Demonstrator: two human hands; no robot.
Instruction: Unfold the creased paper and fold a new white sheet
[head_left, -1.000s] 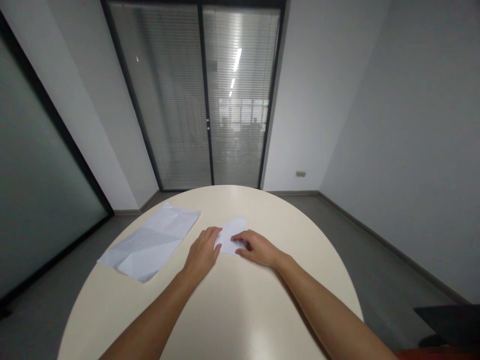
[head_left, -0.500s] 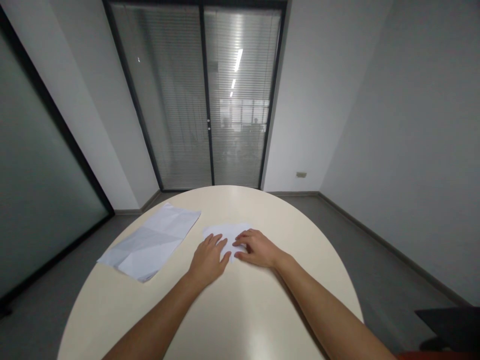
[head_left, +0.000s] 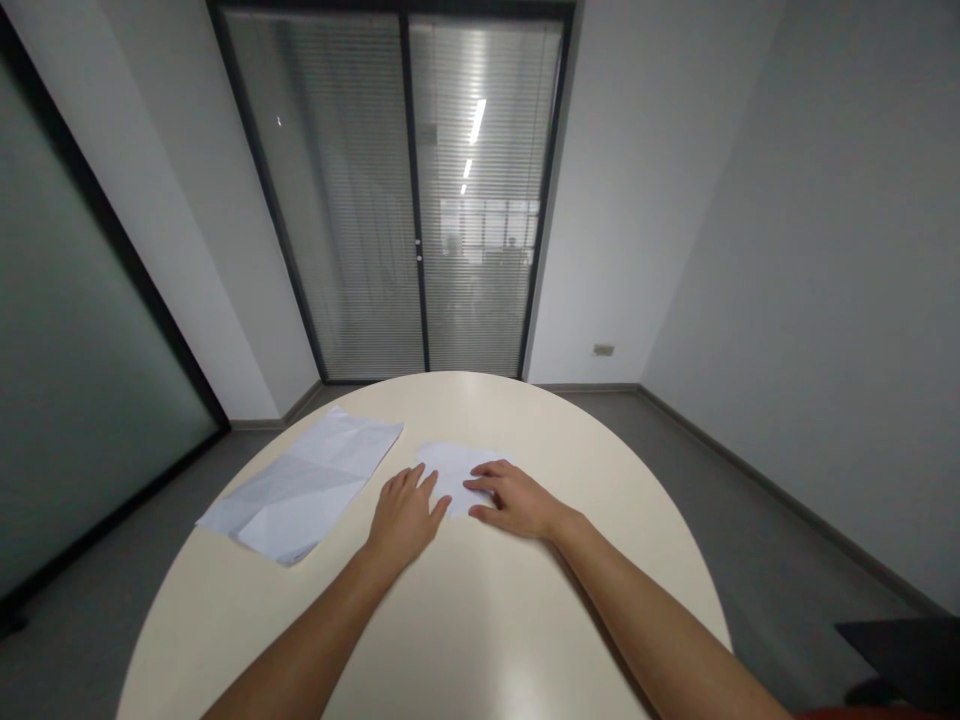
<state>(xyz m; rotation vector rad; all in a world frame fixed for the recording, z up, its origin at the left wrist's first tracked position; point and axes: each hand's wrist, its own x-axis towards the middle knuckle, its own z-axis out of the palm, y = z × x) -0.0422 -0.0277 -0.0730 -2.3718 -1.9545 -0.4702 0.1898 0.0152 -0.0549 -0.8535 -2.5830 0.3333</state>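
Observation:
A small sheet of white paper [head_left: 454, 465] lies flat on the round cream table [head_left: 465, 620] between my hands. My left hand [head_left: 407, 510] is at its left edge, palm down with fingers spread. From the right, my right hand [head_left: 514, 497] rests over the paper's right side, fingers bent and apart, thumb and fingertips on or just above it. Part of the sheet is hidden under that hand. To the left lies a stack of larger creased white sheets [head_left: 307, 480], touched by neither hand.
Beyond the table stands a glass door with blinds [head_left: 480, 200] in a dark frame. A frosted glass panel [head_left: 82, 380] is on the left. A wall socket [head_left: 603, 350] sits low on the far wall. A dark object [head_left: 907, 655] shows at the lower right.
My left hand has slid to the left, uncovering more of the small paper. The paper appears shifted slightly to the right. My right hand has barely moved.

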